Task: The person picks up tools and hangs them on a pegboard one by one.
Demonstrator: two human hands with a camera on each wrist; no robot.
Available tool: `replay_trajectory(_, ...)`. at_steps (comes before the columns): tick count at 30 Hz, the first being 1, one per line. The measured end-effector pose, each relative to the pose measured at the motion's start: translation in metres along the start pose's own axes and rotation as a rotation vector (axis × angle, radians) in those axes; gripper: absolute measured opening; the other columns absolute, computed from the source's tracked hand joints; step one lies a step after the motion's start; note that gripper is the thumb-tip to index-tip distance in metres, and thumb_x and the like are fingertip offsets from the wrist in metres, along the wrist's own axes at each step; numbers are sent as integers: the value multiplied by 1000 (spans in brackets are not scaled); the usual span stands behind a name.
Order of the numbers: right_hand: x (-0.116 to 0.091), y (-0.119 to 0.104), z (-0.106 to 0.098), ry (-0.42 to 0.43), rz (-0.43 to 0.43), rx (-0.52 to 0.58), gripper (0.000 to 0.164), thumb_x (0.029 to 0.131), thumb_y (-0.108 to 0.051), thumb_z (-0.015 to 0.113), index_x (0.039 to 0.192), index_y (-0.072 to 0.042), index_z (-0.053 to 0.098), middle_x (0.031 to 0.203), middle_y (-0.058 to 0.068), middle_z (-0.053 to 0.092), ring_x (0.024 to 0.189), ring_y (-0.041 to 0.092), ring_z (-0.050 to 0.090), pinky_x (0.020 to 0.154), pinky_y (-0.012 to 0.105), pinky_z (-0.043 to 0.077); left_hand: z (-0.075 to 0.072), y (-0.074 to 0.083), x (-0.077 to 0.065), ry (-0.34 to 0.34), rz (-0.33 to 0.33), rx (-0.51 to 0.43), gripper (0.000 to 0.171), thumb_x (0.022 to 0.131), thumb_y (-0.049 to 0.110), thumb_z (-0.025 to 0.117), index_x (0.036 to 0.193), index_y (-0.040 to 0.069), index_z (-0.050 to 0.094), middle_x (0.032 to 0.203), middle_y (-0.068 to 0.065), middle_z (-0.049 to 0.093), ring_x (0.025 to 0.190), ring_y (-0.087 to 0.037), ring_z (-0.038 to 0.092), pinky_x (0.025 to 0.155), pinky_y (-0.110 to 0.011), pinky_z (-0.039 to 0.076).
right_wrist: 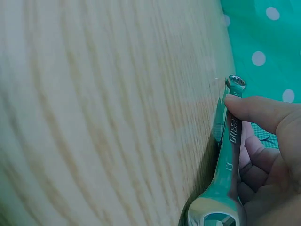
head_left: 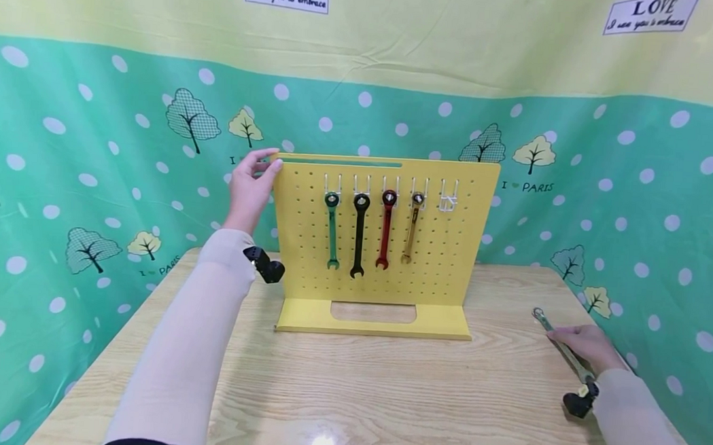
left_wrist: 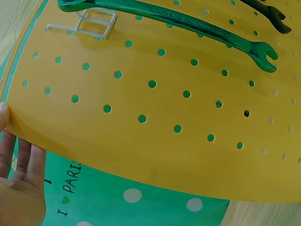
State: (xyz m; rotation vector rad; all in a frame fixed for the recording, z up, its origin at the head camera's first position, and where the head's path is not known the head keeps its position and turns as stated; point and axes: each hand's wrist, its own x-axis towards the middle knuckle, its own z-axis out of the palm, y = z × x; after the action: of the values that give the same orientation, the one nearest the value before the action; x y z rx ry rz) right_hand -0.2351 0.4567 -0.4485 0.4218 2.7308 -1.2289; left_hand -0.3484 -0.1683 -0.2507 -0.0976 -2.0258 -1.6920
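Observation:
My left hand (head_left: 251, 192) grips the upper left corner of a yellow pegboard (head_left: 305, 260), thumb in front and fingers behind. In my right hand (head_left: 588, 345), at the table's right side, is a shiny silver combination wrench (right_wrist: 230, 155). The thumb lies on its shank, with the ring end pointing away and the open end near the wrist. Four hook positions carry wrenches: a green wrench (head_left: 333, 231), a black wrench (head_left: 359, 236), a red wrench (head_left: 386, 231) and a gold wrench (head_left: 412, 229). A white wire hook (head_left: 448, 197) at the right bears nothing.
The pegboard stands upright on its yellow base (head_left: 308, 315), toward the back of the wooden table (head_left: 383, 387). Behind and on both sides hangs a green and yellow curtain (head_left: 362, 124) with dots and trees. The table's right edge runs close to my right hand.

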Motion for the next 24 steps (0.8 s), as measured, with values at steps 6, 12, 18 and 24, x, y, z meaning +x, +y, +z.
replay_trajectory(6, -2, -1, -1, 3, -22, 32, 53, 96, -32, 67, 118, 16, 63, 123, 36, 55, 111, 45, 53, 83, 39, 50, 0, 0, 1, -7, 9, -7, 35, 99, 35, 64, 132, 24, 65, 122, -5, 60, 105, -19, 61, 90, -32, 53)
replay_trajectory(12, -5, -2, 1, 20, -36, -10, 53, 98, -31, 63, 119, 18, 61, 124, 38, 54, 111, 47, 54, 81, 37, 51, 0, 0, 2, -5, 3, 2, 35, 99, 36, 64, 131, 25, 65, 122, -5, 60, 104, -19, 61, 89, -32, 53)
replay_trajectory(18, -7, -5, 3, 4, -49, -87, 60, 102, -34, 54, 123, 23, 53, 126, 44, 46, 113, 53, 48, 94, 61, 44, -1, 0, 2, -4, -3, -2, 35, 98, 36, 64, 132, 25, 64, 123, -5, 60, 104, -18, 60, 89, -32, 53)
replay_trajectory(24, -7, -8, 4, 1, -36, -100, 64, 102, -34, 51, 127, 24, 46, 125, 43, 44, 111, 51, 47, 92, 60, 44, 0, 0, 2, -6, -1, 1, 35, 98, 37, 64, 131, 26, 64, 123, -5, 60, 102, -18, 60, 88, -32, 53)
